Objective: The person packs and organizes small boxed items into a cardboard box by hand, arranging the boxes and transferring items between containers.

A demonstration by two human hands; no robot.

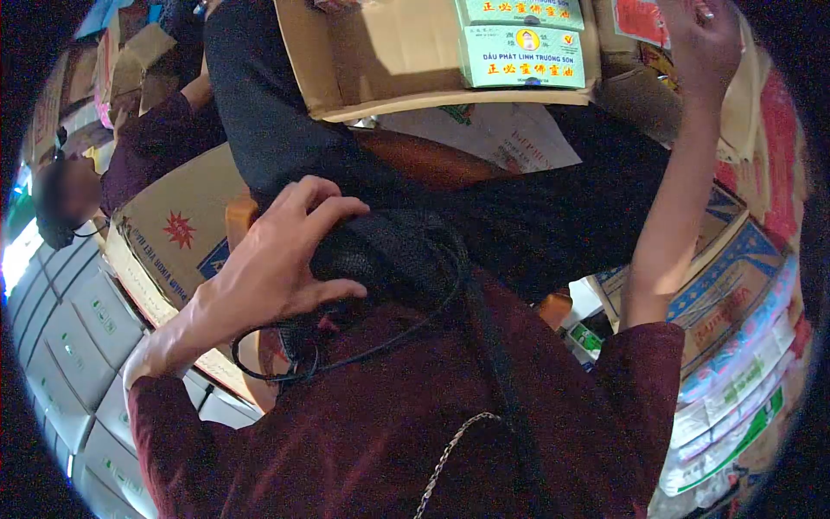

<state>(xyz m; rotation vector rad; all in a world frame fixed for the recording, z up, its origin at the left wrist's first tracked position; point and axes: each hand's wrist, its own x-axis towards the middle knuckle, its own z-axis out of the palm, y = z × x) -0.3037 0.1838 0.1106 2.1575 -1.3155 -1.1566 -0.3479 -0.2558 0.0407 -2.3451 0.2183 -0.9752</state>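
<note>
My left hand (290,251) rests over a black textured bag (380,255) on my lap, its fingers bent and spread apart. A thin black cord (406,324) loops below and beside it. My right hand (705,43) is raised at the top right, next to a red printed packet (640,21); something small and shiny shows at its fingers, too unclear to name. Ahead of me is an open cardboard box (389,65), with light green printed boxes (526,59) in its right side.
Another person (164,143) sits at the upper left beside a cardboard carton (177,221). Stacked white boxes (95,324) fill the lower left. At the right are a blue-printed carton (726,285) and plastic-wrapped packs (735,406).
</note>
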